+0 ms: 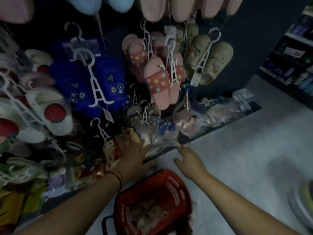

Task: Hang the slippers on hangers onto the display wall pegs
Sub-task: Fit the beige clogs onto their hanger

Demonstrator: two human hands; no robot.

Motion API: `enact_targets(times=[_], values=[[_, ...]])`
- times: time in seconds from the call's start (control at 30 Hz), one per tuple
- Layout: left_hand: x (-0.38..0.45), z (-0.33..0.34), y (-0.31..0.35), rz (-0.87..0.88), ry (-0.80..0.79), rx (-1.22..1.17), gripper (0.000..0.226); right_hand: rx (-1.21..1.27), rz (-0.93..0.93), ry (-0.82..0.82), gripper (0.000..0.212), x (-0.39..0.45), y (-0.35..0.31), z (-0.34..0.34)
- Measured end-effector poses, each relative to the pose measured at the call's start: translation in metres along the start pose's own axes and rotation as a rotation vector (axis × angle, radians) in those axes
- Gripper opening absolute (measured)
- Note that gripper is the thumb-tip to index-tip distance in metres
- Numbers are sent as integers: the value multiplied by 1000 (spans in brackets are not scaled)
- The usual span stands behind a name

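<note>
Slippers on white hangers fill the dark display wall: blue fuzzy slippers [91, 82], pink patterned slides [159, 82], beige slippers [210, 60] and white strawberry slippers [50, 114]. My left hand [135, 155] reaches forward with straight fingers over the packaged goods at the wall's base. My right hand [188, 158] stretches forward beside it, fingers extended, holding nothing. Below my arms a red basket [177, 185] on the floor holds pale slippers [149, 216].
Plastic-wrapped packages [220, 114] lie along the low ledge under the wall. A shelf of goods [294, 65] stands at the right. Grey floor [245, 158] spreads to the right of the basket. More slippers hang overhead.
</note>
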State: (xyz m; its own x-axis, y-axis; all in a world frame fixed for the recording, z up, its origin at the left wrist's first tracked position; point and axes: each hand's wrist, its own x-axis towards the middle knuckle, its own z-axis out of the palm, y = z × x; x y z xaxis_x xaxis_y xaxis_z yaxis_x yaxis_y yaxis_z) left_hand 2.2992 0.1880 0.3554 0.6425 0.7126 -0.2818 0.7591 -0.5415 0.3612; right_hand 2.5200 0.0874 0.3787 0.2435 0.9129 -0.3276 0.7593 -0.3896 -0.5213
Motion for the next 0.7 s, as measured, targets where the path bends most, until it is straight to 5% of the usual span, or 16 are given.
enact_targets(times=[0.33, 0.53, 0.7], values=[[-78, 102, -13, 41, -373, 83, 88, 111, 284, -152, 63, -108, 72, 132], [-105, 173, -31, -35, -404, 11, 122, 209, 409, -242, 43, -142, 103, 182], [-94, 246, -54, -90, -556, -22, 77, 296, 520, -302, 49, -140, 127, 235]])
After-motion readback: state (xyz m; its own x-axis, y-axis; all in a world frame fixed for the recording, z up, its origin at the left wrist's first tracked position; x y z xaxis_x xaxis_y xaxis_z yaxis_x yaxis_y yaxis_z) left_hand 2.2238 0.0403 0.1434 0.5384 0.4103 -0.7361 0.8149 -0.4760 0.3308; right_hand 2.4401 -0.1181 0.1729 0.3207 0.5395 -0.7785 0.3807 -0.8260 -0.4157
